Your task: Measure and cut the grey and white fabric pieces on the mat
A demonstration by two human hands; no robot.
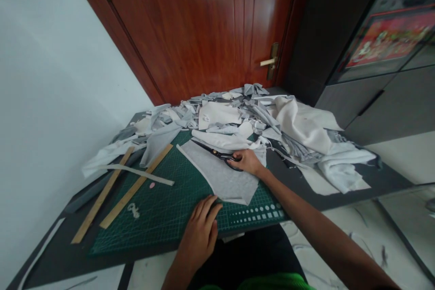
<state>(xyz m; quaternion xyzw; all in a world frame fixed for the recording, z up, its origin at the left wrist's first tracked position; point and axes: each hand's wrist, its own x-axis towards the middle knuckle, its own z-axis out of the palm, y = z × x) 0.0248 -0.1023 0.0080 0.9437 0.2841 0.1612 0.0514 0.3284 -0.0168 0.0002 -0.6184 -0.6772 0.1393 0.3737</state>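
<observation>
My right hand (247, 161) grips the handles of black scissors (217, 153), whose blades point away to the upper left over a piece of light grey fabric (224, 181). Whether the blades touch the cloth, I cannot tell. The fabric lies on a green cutting mat (159, 217), with a folded white strip of cloth (224, 140) along its far side. My left hand (204, 222) rests with fingers stretched out on the mat, its fingertips beside the near edge of the fabric, and holds nothing.
Two wooden rulers (137, 186) lie on the left, crossed by a pale fabric strip (139, 172). Heaps of grey and white scraps (217, 115) fill the back. More cloth (302, 131) is piled on the right. A wooden door (204, 31) stands behind the table; a white wall (68, 77) borders its left.
</observation>
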